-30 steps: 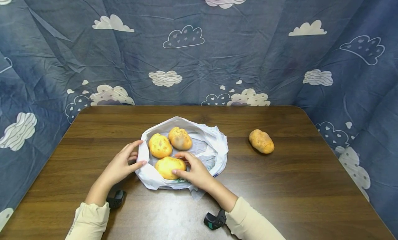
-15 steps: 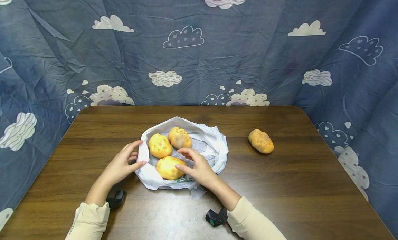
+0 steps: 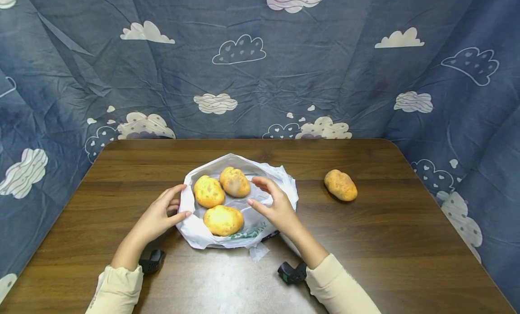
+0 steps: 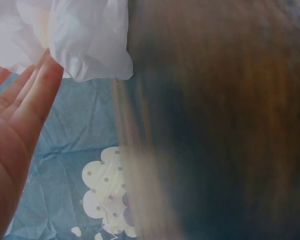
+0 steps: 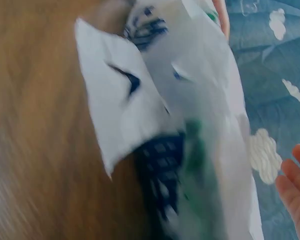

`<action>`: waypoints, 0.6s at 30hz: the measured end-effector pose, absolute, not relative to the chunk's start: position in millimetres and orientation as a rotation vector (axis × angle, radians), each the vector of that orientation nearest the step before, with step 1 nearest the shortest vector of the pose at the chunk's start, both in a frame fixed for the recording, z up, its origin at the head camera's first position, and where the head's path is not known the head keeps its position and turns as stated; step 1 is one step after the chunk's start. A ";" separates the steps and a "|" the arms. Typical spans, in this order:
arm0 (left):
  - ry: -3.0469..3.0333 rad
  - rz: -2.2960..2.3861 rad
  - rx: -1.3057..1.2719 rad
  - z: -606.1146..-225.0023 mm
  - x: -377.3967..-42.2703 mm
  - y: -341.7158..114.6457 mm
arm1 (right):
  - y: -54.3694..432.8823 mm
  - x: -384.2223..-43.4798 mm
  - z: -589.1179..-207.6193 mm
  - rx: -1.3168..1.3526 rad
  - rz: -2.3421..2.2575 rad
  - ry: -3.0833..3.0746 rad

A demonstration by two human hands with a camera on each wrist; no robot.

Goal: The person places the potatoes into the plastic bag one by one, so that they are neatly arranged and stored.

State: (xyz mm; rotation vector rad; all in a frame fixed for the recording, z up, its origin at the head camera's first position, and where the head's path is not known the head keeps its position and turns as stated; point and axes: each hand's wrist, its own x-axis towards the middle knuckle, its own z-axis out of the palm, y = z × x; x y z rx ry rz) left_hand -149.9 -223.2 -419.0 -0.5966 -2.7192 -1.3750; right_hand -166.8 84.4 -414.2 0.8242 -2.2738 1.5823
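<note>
A white plastic bag (image 3: 280, 180) lies with its mouth spread wide on the wooden table. Inside it are three potatoes: a front potato (image 3: 223, 220), a left potato (image 3: 209, 191) and a back potato (image 3: 235, 182). My left hand (image 3: 160, 214) touches the bag's left side, thumb and fingertips apart along the rim; the left wrist view shows its fingers (image 4: 42, 90) fairly straight against the plastic. Over the right part of the bag's opening hovers my right hand (image 3: 278, 210), thumb and fingers parted, holding nothing. The right wrist view has printed bag plastic (image 5: 200, 85) close up, somewhat blurred.
A fourth, single potato (image 3: 341, 185) lies on the table (image 3: 390, 250) to the right of the bag. Behind the table's far edge hangs a blue cloth (image 3: 317, 79) with white clouds. Each wrist wears a black device (image 3: 291, 273).
My right hand has let go of the front potato and moved right, away from it. That potato now rests in the bag. The left hand keeps its place.
</note>
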 end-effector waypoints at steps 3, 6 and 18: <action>-2.719 -1.374 -0.599 -419.1 -149.7 -223.1 | 93.3 -170.4 -411.1 0.783 1.542 -2.281; -2.720 -1.377 -0.597 -418.7 -149.5 -223.0 | 102.8 -174.4 -408.4 0.760 1.490 -2.253; -2.725 -1.384 -0.592 -418.8 -149.4 -223.3 | 138.2 -172.0 -376.6 0.586 1.351 -2.204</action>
